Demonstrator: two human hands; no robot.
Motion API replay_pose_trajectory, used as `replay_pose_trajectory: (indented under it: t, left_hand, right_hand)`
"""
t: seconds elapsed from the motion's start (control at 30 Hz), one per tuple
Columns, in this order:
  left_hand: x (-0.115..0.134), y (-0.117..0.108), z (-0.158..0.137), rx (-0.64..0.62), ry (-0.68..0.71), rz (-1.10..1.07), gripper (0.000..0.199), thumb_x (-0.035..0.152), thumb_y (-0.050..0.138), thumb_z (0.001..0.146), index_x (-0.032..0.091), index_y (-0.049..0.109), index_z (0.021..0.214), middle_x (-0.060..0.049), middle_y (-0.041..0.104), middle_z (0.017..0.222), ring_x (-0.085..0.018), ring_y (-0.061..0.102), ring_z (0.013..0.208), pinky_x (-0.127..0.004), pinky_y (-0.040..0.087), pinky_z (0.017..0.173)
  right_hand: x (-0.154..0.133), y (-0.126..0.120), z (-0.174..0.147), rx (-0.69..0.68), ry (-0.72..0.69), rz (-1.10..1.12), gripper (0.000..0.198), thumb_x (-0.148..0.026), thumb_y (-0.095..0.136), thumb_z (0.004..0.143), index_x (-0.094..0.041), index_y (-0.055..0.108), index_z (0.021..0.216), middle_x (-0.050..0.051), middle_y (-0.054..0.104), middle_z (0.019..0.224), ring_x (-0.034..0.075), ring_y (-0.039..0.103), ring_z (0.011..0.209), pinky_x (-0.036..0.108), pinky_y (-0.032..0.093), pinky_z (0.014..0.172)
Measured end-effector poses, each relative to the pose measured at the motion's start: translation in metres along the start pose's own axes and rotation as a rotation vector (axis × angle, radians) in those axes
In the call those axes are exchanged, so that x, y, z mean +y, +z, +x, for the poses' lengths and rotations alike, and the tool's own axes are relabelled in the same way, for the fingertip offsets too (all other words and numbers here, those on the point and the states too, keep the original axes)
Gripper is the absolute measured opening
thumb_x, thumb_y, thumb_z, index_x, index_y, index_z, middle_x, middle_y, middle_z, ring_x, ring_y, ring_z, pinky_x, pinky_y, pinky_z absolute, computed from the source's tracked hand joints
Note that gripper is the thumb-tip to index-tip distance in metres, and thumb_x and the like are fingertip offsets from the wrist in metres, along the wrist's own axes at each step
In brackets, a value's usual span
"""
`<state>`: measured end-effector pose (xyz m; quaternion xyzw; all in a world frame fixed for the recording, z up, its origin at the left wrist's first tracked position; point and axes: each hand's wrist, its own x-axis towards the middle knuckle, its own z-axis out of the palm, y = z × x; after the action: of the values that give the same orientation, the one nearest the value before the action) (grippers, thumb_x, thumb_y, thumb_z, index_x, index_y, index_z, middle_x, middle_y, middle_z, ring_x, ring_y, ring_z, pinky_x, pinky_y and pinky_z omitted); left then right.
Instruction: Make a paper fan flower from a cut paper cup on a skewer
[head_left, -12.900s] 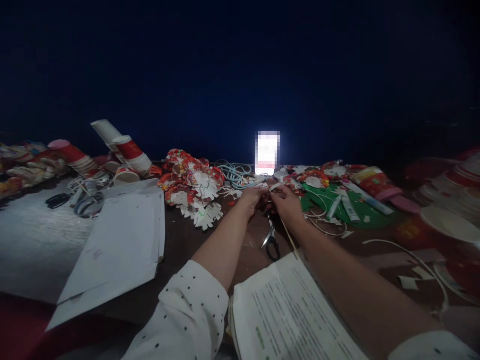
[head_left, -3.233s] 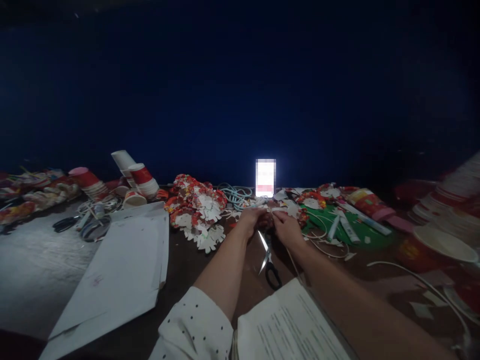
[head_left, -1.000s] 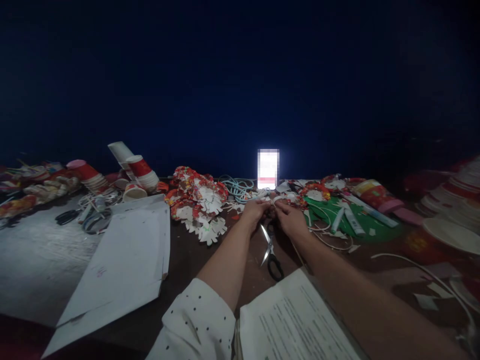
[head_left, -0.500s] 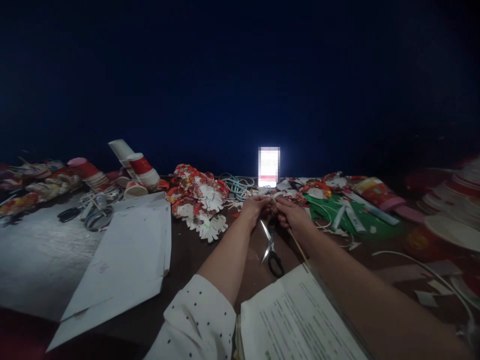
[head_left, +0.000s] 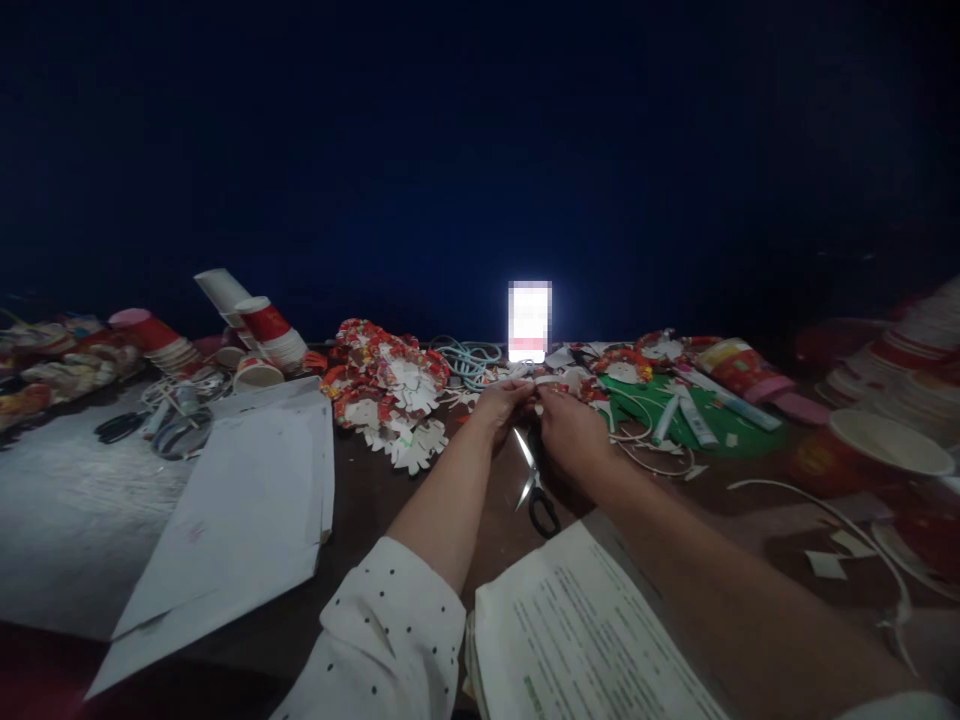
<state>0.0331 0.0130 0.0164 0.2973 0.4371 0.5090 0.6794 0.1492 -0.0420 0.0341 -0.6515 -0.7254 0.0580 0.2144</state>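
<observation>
My left hand (head_left: 506, 405) and my right hand (head_left: 571, 430) meet over the table, fingertips pinched together. Whatever lies between the fingers is small and mostly hidden by them. My right hand shows its back and covers its own grip. Just below the hands lie scissors (head_left: 541, 510) with black handles, their blades apart and pointing away from me. Nearest to my body is a book (head_left: 577, 630) with printed pages. Behind my fingers stands a bright, blurred screen (head_left: 529, 320).
Left are white paper sheets (head_left: 247, 490), stacked paper cups (head_left: 274, 335) and red-and-white paper cutouts (head_left: 397, 390). A pale blue cord (head_left: 469, 362) lies behind. On the right are a green sheet (head_left: 637, 405) with tubes (head_left: 697, 420), a white cord (head_left: 795, 488) and more cups (head_left: 892, 440).
My right hand has turned over so that its back shows, and its fingers have closed in. The thin pale strip that hung below it has gone out of sight. The view has shifted slightly.
</observation>
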Motion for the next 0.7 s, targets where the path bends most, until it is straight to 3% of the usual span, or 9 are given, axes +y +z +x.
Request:
replay_pose_trajectory:
  t: [0.1, 0.2, 0.43, 0.7]
  left_hand:
    - [-0.0032, -0.0031, 0.0028, -0.097, 0.010, -0.030, 0.013, 0.013, 0.079, 0.073, 0.011, 0.066, 0.072, 0.000, 0.061, 0.061, -0.007, 0.056, 0.054, -0.016, 0.044, 0.054]
    - [-0.0061, -0.0063, 0.0057, -0.138, 0.018, -0.038, 0.016, 0.016, 0.082, 0.071, 0.011, 0.067, 0.074, 0.000, 0.061, 0.063, -0.006, 0.054, 0.055, -0.016, 0.044, 0.056]
    - [-0.0041, -0.0041, 0.0043, -0.098, -0.010, -0.034, 0.007, 0.009, 0.073, 0.077, 0.011, 0.067, 0.073, 0.000, 0.062, 0.061, -0.007, 0.054, 0.053, -0.016, 0.041, 0.052]
    - [-0.0033, 0.0013, 0.0040, -0.036, -0.031, 0.011, 0.020, 0.004, 0.061, 0.084, 0.011, 0.065, 0.066, 0.000, 0.058, 0.056, -0.007, 0.052, 0.051, -0.017, 0.041, 0.054]
  right_hand:
    - [-0.0077, -0.0076, -0.0047, -0.031, -0.013, -0.252, 0.041, -0.020, 0.036, 0.100, -0.020, 0.059, 0.134, 0.016, 0.071, 0.119, 0.025, 0.072, 0.094, 0.032, 0.052, 0.077]
    - [-0.0108, -0.0101, -0.0061, -0.040, -0.026, -0.343, 0.041, -0.021, 0.033, 0.101, -0.020, 0.057, 0.134, 0.017, 0.071, 0.116, 0.024, 0.073, 0.093, 0.030, 0.051, 0.074]
    - [-0.0083, -0.0083, -0.0050, -0.058, -0.032, -0.361, 0.040, -0.022, 0.032, 0.101, -0.020, 0.056, 0.133, 0.016, 0.070, 0.118, 0.024, 0.073, 0.092, 0.030, 0.052, 0.073]
    - [-0.0045, -0.0052, 0.0025, -0.080, -0.061, -0.353, 0.041, -0.019, 0.034, 0.099, -0.018, 0.059, 0.132, 0.018, 0.072, 0.112, 0.027, 0.074, 0.094, 0.032, 0.053, 0.073]
